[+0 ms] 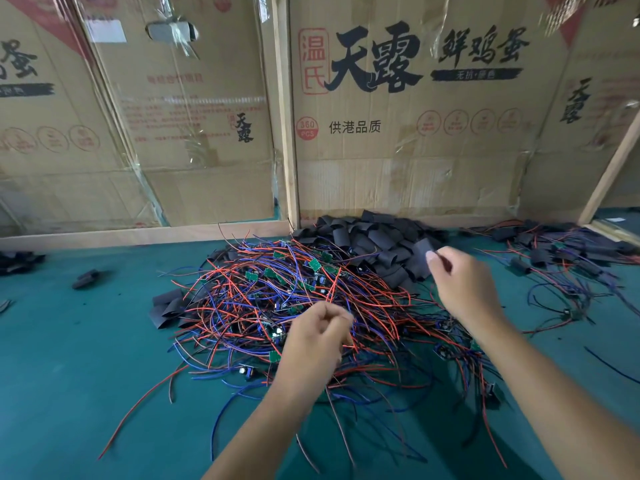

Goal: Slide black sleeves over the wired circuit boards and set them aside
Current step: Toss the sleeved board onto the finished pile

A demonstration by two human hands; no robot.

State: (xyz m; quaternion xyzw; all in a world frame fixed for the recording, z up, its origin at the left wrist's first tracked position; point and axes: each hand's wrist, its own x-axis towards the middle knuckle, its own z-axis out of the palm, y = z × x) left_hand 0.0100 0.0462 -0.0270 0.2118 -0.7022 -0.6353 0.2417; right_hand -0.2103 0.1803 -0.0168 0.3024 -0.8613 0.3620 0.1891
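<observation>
A green-surfaced counter (pixel 69 358) is backed by a wall of brown printed cardboard cartons (pixel 398 133) framed with pale wooden battens (pixel 285 116). At centre lies a tangled heap of red, blue and black wires with small green circuit boards (pixel 270 299) attached. Directly behind it, against the cartons, sits a pile of loose flat black sleeves (pixel 374 240). More black sleeves (pixel 166 306) lie at the heap's left edge, and two stray dark pieces (pixel 85 278) lie apart on the counter further left. At far right, well apart from the heap, a spread of wired boards already covered in black sleeves (pixel 561 261) rests near the carton wall.

The left hand (pixel 318 341) hovers over the near-centre of the wire heap, fingers curled inward with thumb and forefinger drawn together; motion blur prevents confirming whether it pinches a wire, though red strands pass right at its fingertips. The tangle is dense here, with strands crossing over and under one another around the boards.

The right hand (pixel 460 282) is raised over the right edge of the heap, beside the sleeve pile. Its thumb and forefinger pinch a single black sleeve (pixel 424 249), held at the fingertips just above the pile's near edge.
</observation>
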